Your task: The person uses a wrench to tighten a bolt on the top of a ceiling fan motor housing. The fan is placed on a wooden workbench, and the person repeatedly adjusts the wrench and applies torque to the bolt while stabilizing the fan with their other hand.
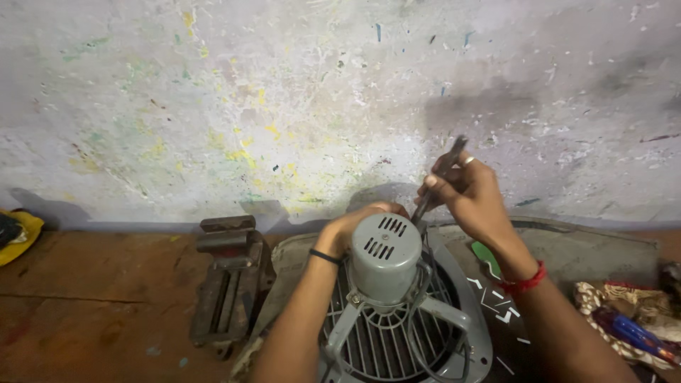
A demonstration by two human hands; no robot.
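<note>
Below, near the middle of the view, a grey fan [397, 319] stands on a worn wooden bench [92, 298], its back turned towards the person. Its round grey motor housing [385, 257], cut with two short rows of vent slots, sits on grey arms over a round grille of thin bars. The person's left hand [355, 228] reaches in from the near side and rests against the far left of the motor housing, fingers curled over its top edge; how firmly it grips cannot be told, since the fingertips are hidden behind the housing. A black band circles that wrist. The right hand [468, 195] is raised just right of and beyond the housing, closed around a dark slim tool [436, 181] that slants down and left, its tip meeting the far edge of the housing. A ring shows on one finger and a red thread is tied round that wrist. To the left of the fan, a rusty metal vise [228, 280] lies on the bench. At the far left edge sits a yellow object, partly out of view. To the right lies a patterned cloth [624, 312] with a blue-handled tool [631, 333] on it. Beyond everything rises a pale wall [284, 92] flecked with paint.
</note>
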